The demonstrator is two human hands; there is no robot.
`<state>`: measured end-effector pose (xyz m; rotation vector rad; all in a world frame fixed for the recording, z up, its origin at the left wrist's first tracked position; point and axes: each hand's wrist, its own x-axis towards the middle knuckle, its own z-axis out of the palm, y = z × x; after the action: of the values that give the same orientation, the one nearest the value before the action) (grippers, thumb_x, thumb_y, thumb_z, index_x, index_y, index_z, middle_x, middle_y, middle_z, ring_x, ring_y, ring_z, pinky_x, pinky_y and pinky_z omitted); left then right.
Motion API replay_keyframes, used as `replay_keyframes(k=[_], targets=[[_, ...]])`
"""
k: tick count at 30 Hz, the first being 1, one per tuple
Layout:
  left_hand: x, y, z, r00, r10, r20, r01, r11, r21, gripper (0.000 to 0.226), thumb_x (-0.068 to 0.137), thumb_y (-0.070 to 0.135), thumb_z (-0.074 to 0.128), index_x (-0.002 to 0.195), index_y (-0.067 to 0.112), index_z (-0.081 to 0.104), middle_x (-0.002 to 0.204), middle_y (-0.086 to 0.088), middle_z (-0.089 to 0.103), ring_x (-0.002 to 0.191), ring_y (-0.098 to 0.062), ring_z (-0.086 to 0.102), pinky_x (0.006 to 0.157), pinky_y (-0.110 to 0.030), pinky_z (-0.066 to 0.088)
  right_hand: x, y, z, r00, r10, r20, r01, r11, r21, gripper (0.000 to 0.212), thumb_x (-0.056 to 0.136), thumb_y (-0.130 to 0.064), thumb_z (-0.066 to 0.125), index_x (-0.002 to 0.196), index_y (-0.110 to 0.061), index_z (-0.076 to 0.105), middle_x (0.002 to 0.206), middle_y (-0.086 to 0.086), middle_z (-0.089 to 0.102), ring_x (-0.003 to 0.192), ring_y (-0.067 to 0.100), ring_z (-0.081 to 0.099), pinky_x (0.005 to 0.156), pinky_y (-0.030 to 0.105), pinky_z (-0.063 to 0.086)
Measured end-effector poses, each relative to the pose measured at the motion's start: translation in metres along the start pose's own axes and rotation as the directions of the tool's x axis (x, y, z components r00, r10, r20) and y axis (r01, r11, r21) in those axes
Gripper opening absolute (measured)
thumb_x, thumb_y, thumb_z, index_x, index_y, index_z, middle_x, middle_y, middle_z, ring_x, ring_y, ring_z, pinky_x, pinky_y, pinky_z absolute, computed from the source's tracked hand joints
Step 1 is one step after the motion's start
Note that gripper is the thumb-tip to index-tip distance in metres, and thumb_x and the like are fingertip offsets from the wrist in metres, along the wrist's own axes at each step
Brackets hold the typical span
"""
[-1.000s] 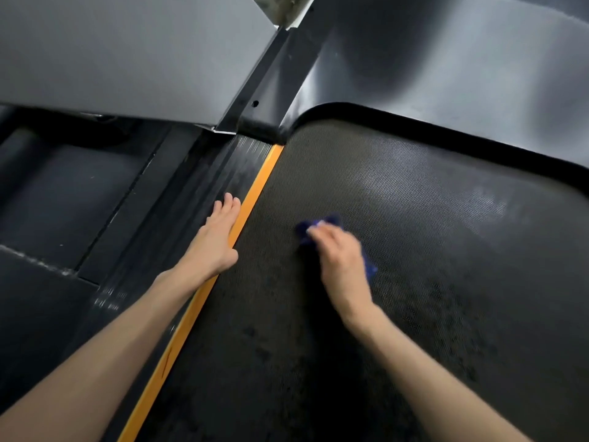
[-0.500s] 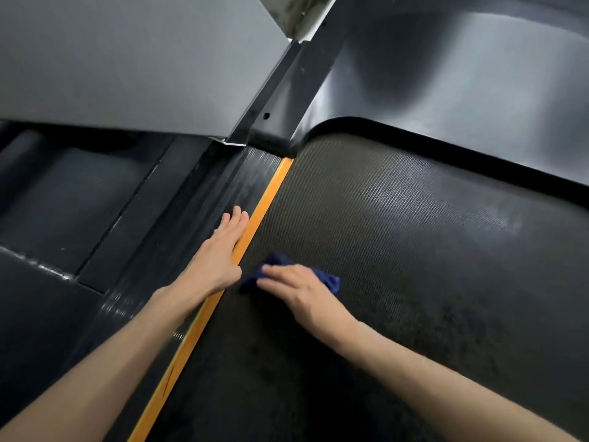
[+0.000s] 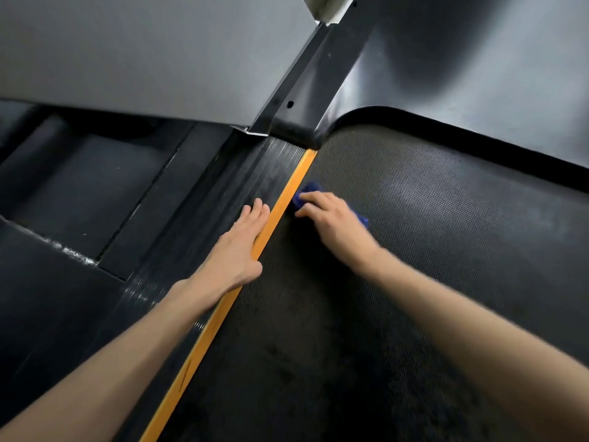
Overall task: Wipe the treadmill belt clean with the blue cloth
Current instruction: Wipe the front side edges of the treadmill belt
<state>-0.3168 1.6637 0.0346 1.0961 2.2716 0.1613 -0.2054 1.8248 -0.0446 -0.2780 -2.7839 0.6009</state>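
Observation:
The dark textured treadmill belt (image 3: 414, 250) fills the right and lower part of the view. A small blue cloth (image 3: 306, 190) lies bunched on the belt right beside the orange edge stripe (image 3: 280, 205). My right hand (image 3: 334, 223) covers most of the cloth and presses it down on the belt, fingers bent over it. Only the cloth's far tip and a corner by my wrist show. My left hand (image 3: 237, 250) rests flat on the ribbed black side rail (image 3: 242, 183), fingers straight, its edge touching the orange stripe.
The black motor cover (image 3: 462, 74) curves around the belt's far end. A grey panel (image 3: 143, 49) and a black upright post (image 3: 302, 81) rise at the upper left. Dark floor mats (image 3: 70, 193) lie to the left of the rail.
My right hand has slid the cloth left across the belt to the orange stripe, then forward along it. My left hand stays planted on the side rail. The view shifted slightly.

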Motion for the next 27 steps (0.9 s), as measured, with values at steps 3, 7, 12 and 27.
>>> replay_keyframes(k=[3,7,12,27], targets=[[0.001,-0.001,0.000,1.000,0.006,0.013,-0.006,1.000,0.002,0.096,0.080,-0.013,0.052,0.150,0.024,-0.002,0.156,0.010,-0.013,0.143,-0.010,-0.009,0.112,-0.040,0.029,0.026,0.057,-0.028,0.993,0.082,-0.082,-0.089,0.992,-0.091,0.026,0.083,-0.010,0.048,0.097,-0.008,0.069,0.116,0.014,0.062,0.107,0.033,0.055,0.090,0.034,0.037],[0.002,-0.001,0.003,1.000,-0.011,0.005,0.011,1.000,0.007,0.097,0.079,-0.015,0.051,0.150,0.024,-0.003,0.156,0.011,-0.015,0.143,-0.010,-0.009,0.111,-0.042,0.032,0.063,0.073,-0.033,0.719,0.620,-0.313,-0.635,0.770,0.064,0.038,0.081,0.003,0.044,0.108,-0.007,0.069,0.119,0.013,0.060,0.108,0.033,0.051,0.089,0.032,0.035],[0.002,0.001,0.003,1.000,-0.015,-0.003,0.015,1.000,0.022,0.099,0.077,-0.016,0.049,0.150,0.025,-0.004,0.155,0.011,-0.016,0.144,-0.012,-0.008,0.105,-0.044,0.039,0.022,0.024,0.003,0.990,0.054,-0.133,-0.059,0.998,-0.036,0.036,0.078,-0.006,0.043,0.103,-0.007,0.069,0.120,0.014,0.062,0.112,0.028,0.053,0.098,0.035,0.036],[-0.005,-0.007,-0.006,0.998,0.064,-0.011,-0.062,0.991,0.117,0.087,0.079,-0.013,0.049,0.150,0.016,0.009,0.158,0.000,0.001,0.145,-0.016,0.002,0.118,-0.033,0.009,-0.057,-0.044,0.010,0.983,-0.148,0.112,0.131,0.980,0.150,0.035,0.086,-0.006,0.045,0.113,-0.014,0.066,0.129,0.008,0.058,0.120,0.022,0.052,0.103,0.031,0.030]])
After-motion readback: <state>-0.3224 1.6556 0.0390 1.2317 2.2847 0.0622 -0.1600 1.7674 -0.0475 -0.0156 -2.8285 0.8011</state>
